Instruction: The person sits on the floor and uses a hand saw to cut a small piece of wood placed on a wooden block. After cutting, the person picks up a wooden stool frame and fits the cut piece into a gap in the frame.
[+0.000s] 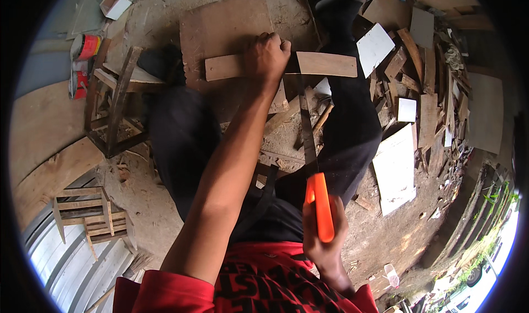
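Closest to me on the remote feed is the right hand (333, 244), and it's wrapped firmly round the orange handle (325, 213) of a handsaw, fingers closed, no slack that I can see. Follow the blade (308, 128): it runs away from the grip, forward and slightly left, between the legs. And here's the relation everything turns on: the narrow board (328, 64) lies ahead of that grip, long axis left to right, and the blade comes at it nearly square. A dark band crosses the wood there; blade, shadow or gap, I can't tell.

The left hand (267, 56) is the nearer one to the board, right on it, just left of the blade line, curled tight over the wood; the fingers' underside is hidden from me. The board's left part lies over a broad brown panel (226, 23), its right end out by the right leg (350, 103).

Containers, farther off: a red-and-yellow tub (88, 46) beyond the wooden frame (122, 100), contents not readable, and a small white open box (116, 4) at far left, its inside too small to judge.
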The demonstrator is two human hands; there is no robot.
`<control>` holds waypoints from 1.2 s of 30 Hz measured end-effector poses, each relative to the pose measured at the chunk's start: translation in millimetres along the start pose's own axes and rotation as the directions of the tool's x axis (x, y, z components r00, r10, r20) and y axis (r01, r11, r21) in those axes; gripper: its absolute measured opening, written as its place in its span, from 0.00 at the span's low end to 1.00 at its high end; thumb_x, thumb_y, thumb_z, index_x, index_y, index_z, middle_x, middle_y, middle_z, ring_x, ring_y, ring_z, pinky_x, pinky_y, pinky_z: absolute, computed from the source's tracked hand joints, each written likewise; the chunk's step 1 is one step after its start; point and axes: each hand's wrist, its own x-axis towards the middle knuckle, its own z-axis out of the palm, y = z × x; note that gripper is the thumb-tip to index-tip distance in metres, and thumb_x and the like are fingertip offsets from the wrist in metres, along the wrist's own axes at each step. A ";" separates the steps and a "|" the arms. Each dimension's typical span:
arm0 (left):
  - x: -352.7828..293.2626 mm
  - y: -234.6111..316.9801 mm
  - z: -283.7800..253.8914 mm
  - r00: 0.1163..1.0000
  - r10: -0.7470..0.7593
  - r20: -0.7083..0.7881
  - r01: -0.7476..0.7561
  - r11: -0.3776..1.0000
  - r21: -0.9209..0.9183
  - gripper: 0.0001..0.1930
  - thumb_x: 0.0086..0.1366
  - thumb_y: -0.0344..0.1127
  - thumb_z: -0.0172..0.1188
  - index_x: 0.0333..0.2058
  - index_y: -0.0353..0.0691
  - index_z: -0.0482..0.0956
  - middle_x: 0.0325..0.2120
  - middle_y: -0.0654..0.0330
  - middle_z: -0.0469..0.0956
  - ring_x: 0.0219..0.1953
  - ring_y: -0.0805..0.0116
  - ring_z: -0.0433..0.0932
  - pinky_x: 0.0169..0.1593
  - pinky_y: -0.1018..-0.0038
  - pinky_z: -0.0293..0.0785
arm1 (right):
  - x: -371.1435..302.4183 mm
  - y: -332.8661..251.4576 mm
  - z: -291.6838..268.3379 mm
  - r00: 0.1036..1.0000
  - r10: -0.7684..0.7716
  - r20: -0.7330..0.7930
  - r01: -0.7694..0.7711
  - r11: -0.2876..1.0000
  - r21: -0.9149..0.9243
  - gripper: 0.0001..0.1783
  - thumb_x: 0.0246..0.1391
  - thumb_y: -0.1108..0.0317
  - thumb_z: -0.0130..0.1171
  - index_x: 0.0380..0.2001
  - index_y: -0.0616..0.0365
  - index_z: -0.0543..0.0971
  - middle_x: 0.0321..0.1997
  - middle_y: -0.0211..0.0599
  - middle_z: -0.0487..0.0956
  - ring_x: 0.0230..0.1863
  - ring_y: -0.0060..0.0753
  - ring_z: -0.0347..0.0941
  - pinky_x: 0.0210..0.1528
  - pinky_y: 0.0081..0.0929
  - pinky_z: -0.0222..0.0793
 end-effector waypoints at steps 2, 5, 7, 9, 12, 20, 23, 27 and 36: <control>-0.8 0.0 -8.5 1.000 0.027 0.004 -0.027 0.999 -0.024 0.11 0.57 0.42 0.60 0.29 0.40 0.81 0.29 0.53 0.81 0.38 0.54 0.80 0.47 0.59 0.72 | -6.4 -8.3 -7.5 0.998 0.054 0.026 -0.055 0.998 0.009 0.11 0.56 0.75 0.62 0.39 0.65 0.72 0.23 0.39 0.77 0.22 0.20 0.73 0.24 0.19 0.66; -6.4 -10.4 -9.8 0.994 0.113 0.003 -0.112 0.988 -0.102 0.10 0.56 0.39 0.59 0.27 0.38 0.80 0.29 0.53 0.81 0.37 0.53 0.79 0.46 0.59 0.72 | 45.8 -1.5 12.3 0.996 -0.080 -0.031 0.082 0.996 0.043 0.09 0.56 0.74 0.62 0.37 0.66 0.73 0.23 0.40 0.77 0.22 0.20 0.73 0.26 0.21 0.67; -3.8 -6.6 -17.9 0.982 0.187 -0.022 -0.188 0.963 -0.193 0.09 0.55 0.38 0.59 0.25 0.38 0.80 0.29 0.54 0.81 0.36 0.53 0.79 0.46 0.60 0.73 | 113.1 16.0 37.4 0.991 -0.103 -0.088 0.113 0.987 0.111 0.10 0.57 0.71 0.60 0.34 0.68 0.73 0.22 0.46 0.77 0.21 0.29 0.74 0.27 0.27 0.69; -10.6 -5.0 -14.0 0.974 0.203 -0.096 -0.218 0.958 -0.186 0.07 0.55 0.36 0.59 0.24 0.39 0.79 0.28 0.53 0.80 0.35 0.52 0.79 0.44 0.59 0.72 | 177.2 1.1 50.9 0.984 -0.153 -0.094 0.158 0.986 0.051 0.13 0.57 0.67 0.62 0.37 0.69 0.78 0.22 0.34 0.74 0.25 0.19 0.68 0.30 0.23 0.66; -6.6 -1.1 -15.3 0.978 0.186 -0.099 -0.203 0.958 -0.205 0.06 0.53 0.35 0.59 0.24 0.41 0.79 0.27 0.53 0.78 0.34 0.51 0.78 0.43 0.59 0.70 | 217.8 -10.7 60.8 0.992 -0.122 -0.034 0.120 0.992 -0.041 0.15 0.57 0.64 0.62 0.35 0.69 0.77 0.20 0.42 0.74 0.23 0.25 0.69 0.30 0.30 0.67; 0.6 -11.2 -1.8 0.995 0.099 -0.032 -0.098 0.995 0.021 0.12 0.59 0.43 0.58 0.28 0.40 0.80 0.32 0.54 0.81 0.36 0.52 0.79 0.49 0.58 0.71 | 76.1 1.3 39.6 1.000 -0.007 0.000 0.007 0.994 0.108 0.07 0.61 0.72 0.58 0.39 0.64 0.74 0.27 0.28 0.72 0.28 0.14 0.65 0.30 0.16 0.62; 0.6 -2.4 -2.4 0.991 0.104 -0.083 -0.104 0.995 0.007 0.11 0.57 0.41 0.59 0.25 0.40 0.79 0.29 0.54 0.81 0.35 0.53 0.79 0.46 0.60 0.72 | 8.8 -4.0 10.6 0.999 0.032 -0.019 -0.031 0.998 0.056 0.09 0.56 0.76 0.61 0.38 0.64 0.72 0.23 0.38 0.77 0.24 0.21 0.74 0.26 0.21 0.68; 2.8 -8.8 5.4 0.994 0.053 -0.100 -0.062 0.995 -0.082 0.09 0.54 0.38 0.60 0.21 0.40 0.78 0.26 0.53 0.80 0.33 0.54 0.79 0.43 0.59 0.73 | -7.5 -15.8 -8.7 0.996 0.069 0.065 -0.068 0.998 -0.017 0.10 0.56 0.77 0.60 0.39 0.66 0.71 0.24 0.39 0.77 0.25 0.21 0.75 0.27 0.20 0.68; -3.1 -6.0 0.4 0.978 0.201 -0.058 -0.207 0.968 -0.138 0.06 0.55 0.36 0.59 0.25 0.41 0.79 0.30 0.52 0.78 0.37 0.51 0.78 0.43 0.59 0.72 | 233.9 -27.6 50.4 0.999 0.000 0.037 0.001 1.000 -0.014 0.18 0.58 0.59 0.60 0.30 0.69 0.78 0.15 0.36 0.69 0.20 0.25 0.68 0.27 0.28 0.66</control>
